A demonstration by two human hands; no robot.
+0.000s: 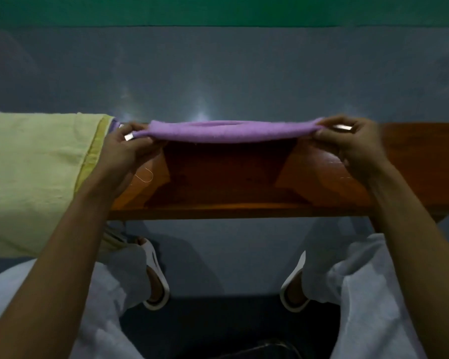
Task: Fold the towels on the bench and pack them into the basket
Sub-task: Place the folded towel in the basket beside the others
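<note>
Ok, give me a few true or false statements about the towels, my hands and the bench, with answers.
1. The left hand pinches one end of the purple towel. True.
2. The right hand is empty. False: the right hand grips the purple towel's other end.
3. The purple towel lies flat on the bench. False: it is held stretched between the hands, above the bench.
4. A yellow-green towel drapes over the bench at the left. True.

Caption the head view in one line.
Left hand and right hand pinch opposite ends of a purple towel held above the wooden bench, beside a draped yellow-green towel.
</note>
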